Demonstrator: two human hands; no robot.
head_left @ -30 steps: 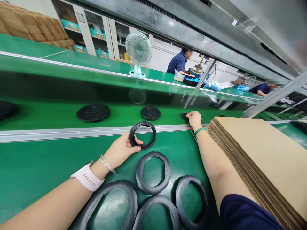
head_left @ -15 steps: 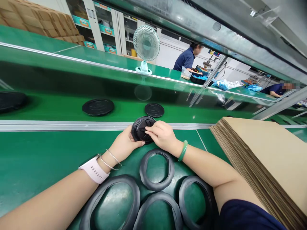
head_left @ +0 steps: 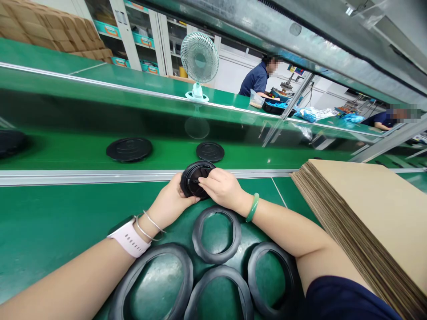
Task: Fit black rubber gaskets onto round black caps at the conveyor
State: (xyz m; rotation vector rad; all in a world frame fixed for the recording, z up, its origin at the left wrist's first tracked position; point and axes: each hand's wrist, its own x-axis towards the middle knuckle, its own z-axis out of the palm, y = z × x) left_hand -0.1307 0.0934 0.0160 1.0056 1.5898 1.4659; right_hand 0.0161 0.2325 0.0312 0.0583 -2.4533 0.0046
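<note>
Bench rail (head_left: 83, 177) seemingly just behind held disc (head_left: 191, 179).

No legible text — anywhere.

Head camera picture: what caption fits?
Left hand holds a round black part, right hand touching it, beyond four dark grey rings on a green table.

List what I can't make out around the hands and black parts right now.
All in the head view:
Left hand: some fingers hidden behind the held black part.
Held black part: lower right side covered by the right hand.
What the right fingertips grip or press: unclear, dark against dark.
Large ring and middle ring: near sides cut off by the bottom edge.
Leftmost black piece: cut off by the left edge, blurred.
</note>
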